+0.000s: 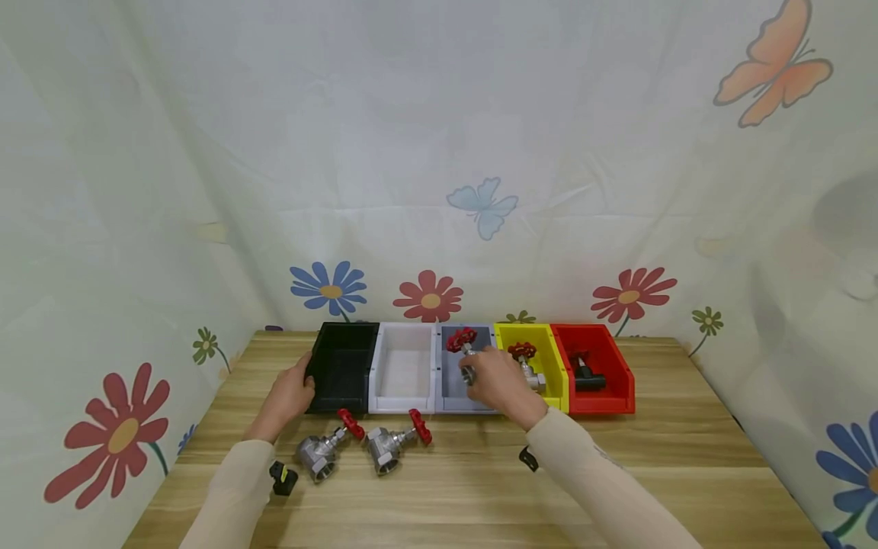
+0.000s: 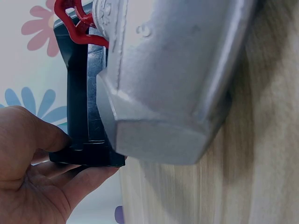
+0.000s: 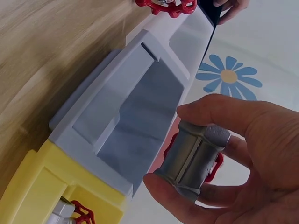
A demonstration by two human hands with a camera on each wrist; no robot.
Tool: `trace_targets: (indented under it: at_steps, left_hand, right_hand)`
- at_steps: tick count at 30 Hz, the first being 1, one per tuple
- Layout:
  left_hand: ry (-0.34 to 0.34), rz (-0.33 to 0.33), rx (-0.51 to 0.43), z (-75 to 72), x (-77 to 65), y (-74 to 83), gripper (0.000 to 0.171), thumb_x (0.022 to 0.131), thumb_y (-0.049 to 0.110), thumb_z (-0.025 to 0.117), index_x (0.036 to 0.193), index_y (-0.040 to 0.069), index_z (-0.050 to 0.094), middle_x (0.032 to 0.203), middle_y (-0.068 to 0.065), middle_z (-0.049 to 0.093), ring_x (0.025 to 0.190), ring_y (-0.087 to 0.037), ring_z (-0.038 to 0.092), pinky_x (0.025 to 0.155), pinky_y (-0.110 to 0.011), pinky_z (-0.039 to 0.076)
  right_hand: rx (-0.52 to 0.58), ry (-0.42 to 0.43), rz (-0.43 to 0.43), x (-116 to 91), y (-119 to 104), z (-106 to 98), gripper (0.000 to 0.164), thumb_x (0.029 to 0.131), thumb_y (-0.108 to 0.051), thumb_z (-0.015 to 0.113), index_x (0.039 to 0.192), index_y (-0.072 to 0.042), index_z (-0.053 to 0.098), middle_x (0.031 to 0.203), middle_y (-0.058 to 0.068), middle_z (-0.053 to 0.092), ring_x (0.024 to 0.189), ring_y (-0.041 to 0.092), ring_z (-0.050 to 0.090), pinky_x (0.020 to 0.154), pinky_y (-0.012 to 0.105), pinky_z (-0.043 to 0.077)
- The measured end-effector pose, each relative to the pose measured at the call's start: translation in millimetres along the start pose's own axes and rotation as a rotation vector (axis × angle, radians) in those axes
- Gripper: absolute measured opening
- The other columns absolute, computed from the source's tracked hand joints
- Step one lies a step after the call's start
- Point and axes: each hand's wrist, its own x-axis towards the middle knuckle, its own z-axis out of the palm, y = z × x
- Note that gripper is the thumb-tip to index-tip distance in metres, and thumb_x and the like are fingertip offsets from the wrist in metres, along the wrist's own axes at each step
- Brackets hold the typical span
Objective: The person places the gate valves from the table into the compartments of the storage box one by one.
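Note:
My right hand [image 1: 501,383] holds a metal valve [image 3: 187,156] with a red handwheel over the grey bin [image 3: 140,121]. Thumb and fingers grip the valve's body on both sides, and its handwheel is partly hidden behind it in the right wrist view. At the far left of the row, my left hand [image 1: 288,393] pinches the side wall of the black bin [image 2: 79,154], thumb on one face and fingers on the other. Nearest to that hand on the table lie two more red-wheeled valves, one valve [image 1: 318,456] left of the other valve [image 1: 386,450].
A white bin [image 1: 403,406] stands between the black and grey ones. To the right, a yellow bin [image 1: 559,381] holds a red-wheeled valve [image 1: 531,375], and a red bin [image 1: 620,389] holds a dark valve [image 1: 588,379]. The wooden table [image 1: 480,503] meets a flower-printed curtain behind.

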Motion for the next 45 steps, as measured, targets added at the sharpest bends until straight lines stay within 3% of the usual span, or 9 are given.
trace_targets:
  at_steps: [7,10,17,22,24,41,45]
  left_hand:
    - [-0.006,-0.005,-0.002,-0.3,0.3,-1.0,0.057,0.094,0.002,0.043,0.147,-0.014,0.029,0.103,-0.039,0.064,0.083,-0.035,0.066,0.083,-0.056,0.051]
    - [-0.007,-0.004,-0.003,-0.3,0.5,-1.1,0.057,0.094,0.002,0.043,0.147,-0.015,0.030,0.102,-0.038,0.065,0.082,-0.034,0.066,0.083,-0.055,0.051]
    - [-0.020,-0.016,-0.007,-1.2,1.3,-0.5,0.058,0.094,0.003,0.043,0.148,-0.013,0.029,0.078,-0.025,0.065,0.066,-0.026,0.058,0.076,-0.049,0.051]
    - [-0.014,-0.013,-0.004,-1.0,0.5,-0.2,0.057,0.094,0.002,0.044,0.147,-0.013,0.030,0.091,-0.032,0.067,0.075,-0.030,0.063,0.080,-0.053,0.052]
    - [-0.023,-0.020,-0.004,-1.0,0.3,0.1,0.058,0.095,0.003,0.043,0.148,-0.013,0.029,0.087,-0.030,0.066,0.073,-0.030,0.063,0.080,-0.052,0.051]
    - [-0.009,-0.009,0.010,-1.1,0.0,0.2,0.058,0.094,0.003,0.043,0.148,-0.014,0.028,0.110,-0.041,0.062,0.093,-0.044,0.066,0.088,-0.058,0.050]
    - [-0.008,-0.010,0.011,0.0,-0.1,-0.3,0.058,0.094,0.003,0.043,0.147,-0.014,0.028,0.115,-0.042,0.060,0.100,-0.048,0.064,0.090,-0.059,0.049]
  right_hand:
    - [-0.008,0.004,0.049,10,-5,6,0.038,0.073,-0.012,0.077,0.111,-0.014,0.076,0.101,0.003,0.074,0.086,0.022,0.060,0.079,0.040,0.053]
    - [-0.017,0.017,0.055,14,-8,8,0.039,0.073,-0.010,0.075,0.112,-0.015,0.076,0.102,0.004,0.075,0.084,0.023,0.063,0.073,0.039,0.053]
    - [0.007,-0.016,0.137,21,-13,13,0.039,0.075,-0.015,0.078,0.114,-0.015,0.075,0.094,0.005,0.074,0.071,0.020,0.056,0.058,0.030,0.048]
    - [0.023,-0.040,0.197,25,-16,18,0.038,0.077,-0.018,0.079,0.115,-0.015,0.074,0.089,0.005,0.071,0.068,0.021,0.056,0.058,0.029,0.048]
    - [0.025,-0.045,0.208,26,-16,20,0.038,0.077,-0.018,0.078,0.115,-0.015,0.074,0.088,0.005,0.071,0.067,0.021,0.056,0.058,0.030,0.048]
    - [-0.023,-0.057,0.223,38,-12,39,0.034,0.078,-0.018,0.077,0.111,-0.013,0.075,0.096,0.007,0.075,0.071,0.021,0.061,0.067,0.036,0.055]
    - [-0.023,-0.071,0.239,40,-11,44,0.027,0.078,-0.018,0.077,0.104,-0.011,0.076,0.089,0.006,0.074,0.071,0.022,0.062,0.069,0.037,0.055]
